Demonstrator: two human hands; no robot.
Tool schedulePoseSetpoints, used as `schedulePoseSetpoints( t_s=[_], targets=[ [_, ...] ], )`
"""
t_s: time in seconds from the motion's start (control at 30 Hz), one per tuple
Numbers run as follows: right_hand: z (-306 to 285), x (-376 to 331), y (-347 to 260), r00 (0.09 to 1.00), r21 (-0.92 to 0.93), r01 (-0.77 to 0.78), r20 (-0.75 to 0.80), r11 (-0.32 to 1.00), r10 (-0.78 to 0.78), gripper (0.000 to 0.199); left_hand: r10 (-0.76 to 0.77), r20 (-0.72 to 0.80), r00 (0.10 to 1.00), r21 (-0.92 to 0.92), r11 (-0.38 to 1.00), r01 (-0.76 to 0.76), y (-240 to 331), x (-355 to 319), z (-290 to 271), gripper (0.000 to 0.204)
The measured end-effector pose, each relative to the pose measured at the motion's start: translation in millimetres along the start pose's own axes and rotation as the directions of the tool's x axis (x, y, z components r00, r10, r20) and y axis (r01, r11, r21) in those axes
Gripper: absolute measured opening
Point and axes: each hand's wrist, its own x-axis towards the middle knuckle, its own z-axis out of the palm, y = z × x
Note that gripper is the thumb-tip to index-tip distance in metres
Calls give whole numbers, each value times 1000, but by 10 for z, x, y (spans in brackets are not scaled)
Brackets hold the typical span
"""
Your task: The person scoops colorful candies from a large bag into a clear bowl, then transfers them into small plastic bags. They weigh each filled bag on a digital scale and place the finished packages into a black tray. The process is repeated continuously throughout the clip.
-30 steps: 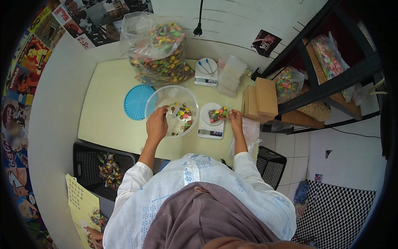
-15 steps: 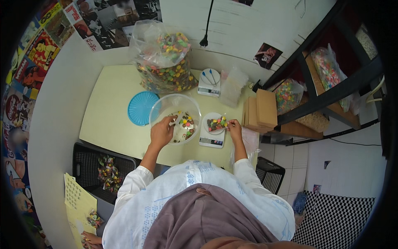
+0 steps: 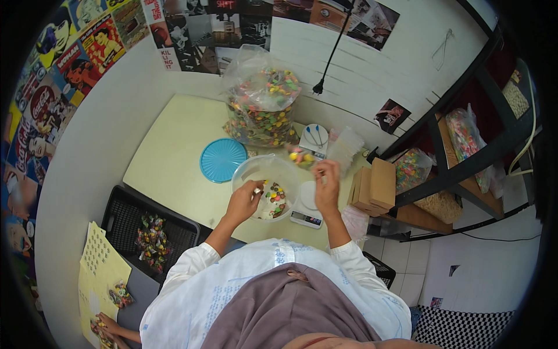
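Observation:
A clear plastic bowl (image 3: 261, 168) with colourful candies in it stands on the pale yellow table (image 3: 174, 151). My left hand (image 3: 245, 202) is at the bowl's near rim with its fingers curled; something small and pale shows at the fingertips. My right hand (image 3: 326, 187) holds a small clear bag of candies (image 3: 300, 156) up in the air, above the bowl's right edge. Below it sits a white kitchen scale (image 3: 306, 210) with nothing on its round plate.
A big clear sack of candies (image 3: 261, 104) stands at the back, with a blue lid (image 3: 222, 160) to the left and a second scale (image 3: 314, 138) behind. Cardboard boxes (image 3: 375, 183) and a dark shelf (image 3: 465, 157) lie right. A black crate (image 3: 148, 232) holds packets at left.
My right hand has lifted the small bag of candies off the scale and up toward the back. My left hand stays at the bowl's near rim.

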Motion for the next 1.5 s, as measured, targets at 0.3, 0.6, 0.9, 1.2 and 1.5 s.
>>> schedulePoseSetpoints(
  t_s=[0.3,0.6,0.9,1.2,1.5],
  targets=[
    [319,-220,-165,792,-157,130,610,979,-7,8,21,78,997,-173,985,-7,-12,-79,-181,58],
    [378,-161,-335,824,47,-8,566,999,-19,10,-24,270,963,-467,871,153,-90,110,-83,57],
    [378,-153,-319,817,84,-86,576,993,22,20,-51,268,962,-579,789,203,-11,122,-47,39],
    [317,-41,-293,737,99,-58,675,993,-25,20,7,454,891,-608,733,304,-66,117,-73,37],
    [299,35,-265,688,70,8,723,997,-57,17,-14,460,888,-585,747,315,0,96,-92,42]
  ],
)
